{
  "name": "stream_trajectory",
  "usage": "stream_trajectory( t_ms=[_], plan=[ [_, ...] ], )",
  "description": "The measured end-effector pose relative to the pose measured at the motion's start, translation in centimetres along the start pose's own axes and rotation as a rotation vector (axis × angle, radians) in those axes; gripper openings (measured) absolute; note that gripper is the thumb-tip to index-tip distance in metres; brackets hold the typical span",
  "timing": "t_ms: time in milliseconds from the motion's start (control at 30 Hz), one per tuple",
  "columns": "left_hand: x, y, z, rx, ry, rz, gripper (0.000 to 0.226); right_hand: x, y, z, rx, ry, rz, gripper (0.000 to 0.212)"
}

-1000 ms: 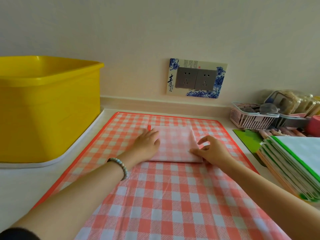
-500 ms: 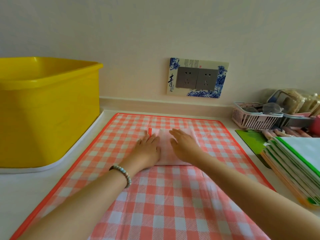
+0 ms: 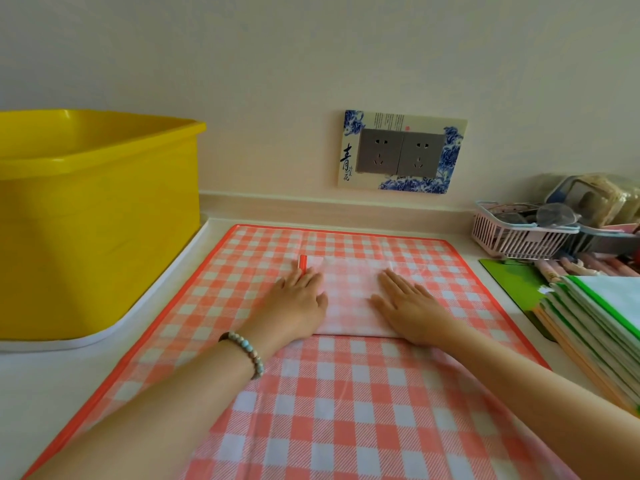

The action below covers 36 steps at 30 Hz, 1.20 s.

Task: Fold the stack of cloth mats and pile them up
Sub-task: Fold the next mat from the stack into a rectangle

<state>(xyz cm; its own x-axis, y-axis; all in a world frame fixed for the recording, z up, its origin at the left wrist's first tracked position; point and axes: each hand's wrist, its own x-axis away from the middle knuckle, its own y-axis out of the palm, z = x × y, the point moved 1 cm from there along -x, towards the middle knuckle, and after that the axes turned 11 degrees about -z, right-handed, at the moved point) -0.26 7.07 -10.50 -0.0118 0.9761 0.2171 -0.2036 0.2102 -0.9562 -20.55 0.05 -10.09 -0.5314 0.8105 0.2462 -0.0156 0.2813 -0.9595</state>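
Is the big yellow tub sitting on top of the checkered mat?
No, the yellow tub stands off to the left of the checkered mat, apart from its orange edge.

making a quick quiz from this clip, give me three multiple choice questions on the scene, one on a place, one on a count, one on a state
1. Where does the yellow tub stand relative to the spread checked mat?
A) to its left
B) to its right
C) on top of it

2. How many grey socket panels sit in the wall plate?
A) one
B) two
C) four

3. How do the left hand and right hand meet the folded mat?
A) pinching its corners
B) lying flat on it, fingers straight
C) hovering clear of it

Answers:
1 A, the tub fills the left side, beside the mat's left edge.
2 B, two panels sit side by side.
3 B, both palms lie flat, one at each side of the folded mat.
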Motion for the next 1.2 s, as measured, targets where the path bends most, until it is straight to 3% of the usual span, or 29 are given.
stream_trajectory(
  t_ms=[67,233,467,667,800,1033,1200],
  plan=[
    [-0.4,-0.8,0.4,-0.011,-0.018,-0.023,0.058,0.2,0.0,0.2,-0.01,0.002,-0.013,0.066],
    [-2.0,-2.7,1.0,0.05,0.023,0.102,0.056,0.2,-0.2,0.0,0.0,0.004,-0.03,0.066],
    [-4.0,-1.3,-0.2,0.027,-0.005,-0.001,0.055,-0.1,-0.7,0.1,-0.012,0.003,-0.053,0.064],
    [-4.7,-0.9,-0.6,0.033,0.011,0.037,0.055,-2.6,-2.7,-2.6,-0.052,-0.089,0.118,0.049],
    [-5.1,-0.6,-0.7,0.01,0.005,0.059,0.055,-5.8,-2.6,-5.4,-0.04,-0.155,0.099,0.049],
    [-5.6,-0.3,-1.2,0.024,0.006,0.068,0.057,-7.2,-1.2,-4.6,-0.045,-0.158,0.082,0.051],
    [-5.4,-0.4,-1.2,0.027,0.001,0.075,0.057,-6.3,-1.3,-2.8,-0.023,-0.097,0.095,0.065]
  ],
)
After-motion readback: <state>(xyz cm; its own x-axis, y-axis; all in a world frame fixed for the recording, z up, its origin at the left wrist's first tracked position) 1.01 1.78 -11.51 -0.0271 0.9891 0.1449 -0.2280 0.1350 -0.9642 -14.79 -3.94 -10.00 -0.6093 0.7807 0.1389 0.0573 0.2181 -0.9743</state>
